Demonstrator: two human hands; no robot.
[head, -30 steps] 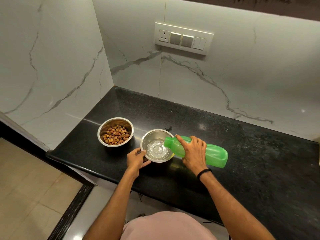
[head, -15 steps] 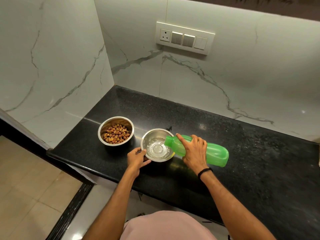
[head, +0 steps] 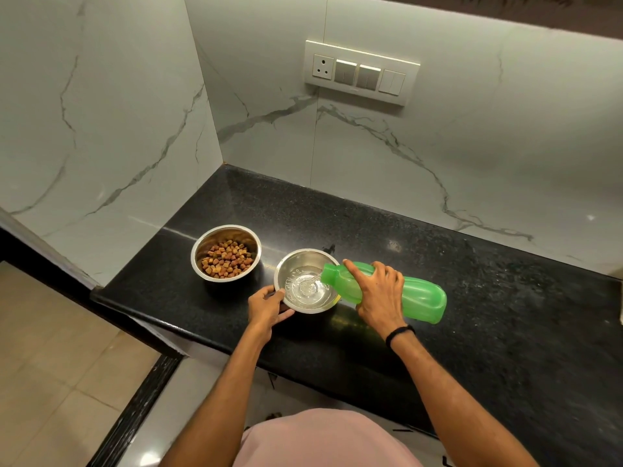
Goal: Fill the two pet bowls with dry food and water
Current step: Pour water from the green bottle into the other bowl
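While right hand (head: 379,294) grips tilted green bottle (head: 414,294), water streams into steel bowl (head: 286,264), left hand (head: 266,306) clasping rim.

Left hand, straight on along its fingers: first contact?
The left hand already touches the water bowl at its near-left rim, so that bowl comes first. Beyond it lies the green bottle mouth, though depth there is unclear.

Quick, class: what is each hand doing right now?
Left hand: closed on the rim of the water bowl, steadying it.
Right hand: closed around the green bottle, tipped and pouring.
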